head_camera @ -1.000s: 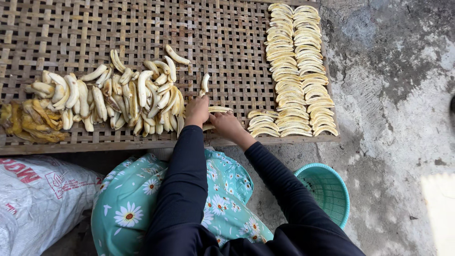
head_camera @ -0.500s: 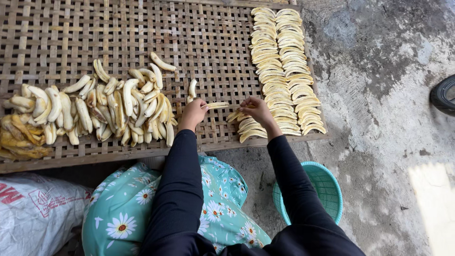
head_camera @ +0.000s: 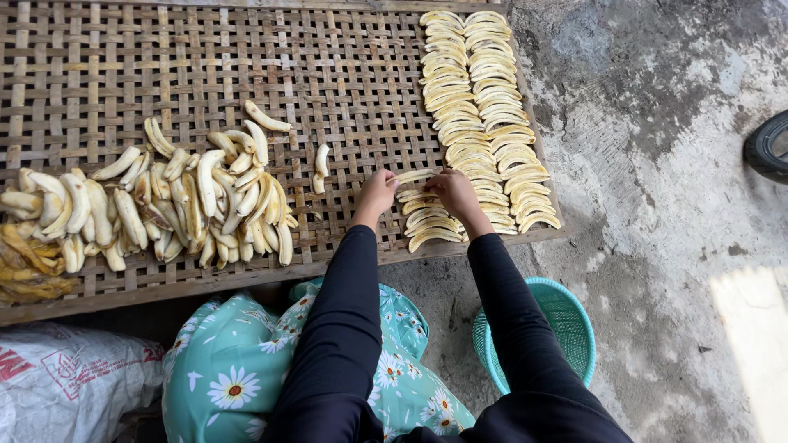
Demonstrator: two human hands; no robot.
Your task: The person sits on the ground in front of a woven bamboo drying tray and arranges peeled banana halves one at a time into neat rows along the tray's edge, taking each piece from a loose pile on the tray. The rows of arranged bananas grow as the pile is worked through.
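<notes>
**Both hands now meeting at the head of a short third row of banana slices**

A second ago the hands were sitting closer to the loose heap; they have since shifted toward the laid-out rows, and the short row by the near edge is showing more pieces than before, so the laying-out appears to be going forward one slice at a time.

The left hand (head_camera: 376,195) and the right hand (head_camera: 454,190) are both pinching a single pale banana slice (head_camera: 414,175), fingers curled onto its two ends, pressing it flat at the top of the short row (head_camera: 428,221). That row is lying just beside two long, tidy rows (head_camera: 484,98) of overlapping crescents.

To the left, well apart, a loose heap of peeled bananas (head_camera: 172,201) is lying tumbled, creamy and matte, with darker yellow peels (head_camera: 25,267) at the far edge. The woven bamboo tray (head_camera: 205,57) is an open lattice of dry, flat strips. A teal plastic basket (head_camera: 566,320), perforated and round, is standing on the rough, stained concrete floor (head_camera: 673,230).
</notes>
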